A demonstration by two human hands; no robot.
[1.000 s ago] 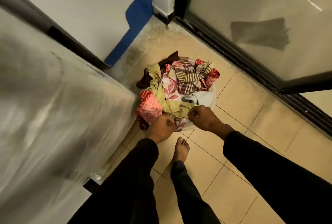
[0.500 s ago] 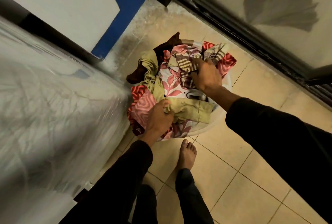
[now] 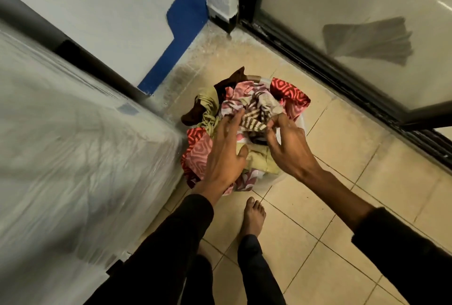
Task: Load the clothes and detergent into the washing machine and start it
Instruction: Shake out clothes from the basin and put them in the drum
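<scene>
A heap of clothes [image 3: 291, 95] fills a pale plastic basin [image 3: 270, 182] on the tiled floor: red patterned, pink floral, olive and dark brown pieces, with a brown-and-cream striped cloth [image 3: 254, 122] on top. My left hand [image 3: 226, 150] lies on the heap with fingers spread, its fingertips at the striped cloth's left edge. My right hand [image 3: 288, 144] pinches the striped cloth's right side. The washing machine [image 3: 73, 148], wrapped in clear plastic, stands at the left, touching the basin. No detergent is in view.
A white wall with a blue painted band [image 3: 181, 28] is behind the basin. A dark-framed frosted glass door [image 3: 354, 23] runs along the right. My bare foot [image 3: 253, 216] stands just in front of the basin on the beige tiles.
My left hand let go of the olive garment and moved up onto the striped cloth. My right hand shifted slightly toward me and now pinches that cloth.
</scene>
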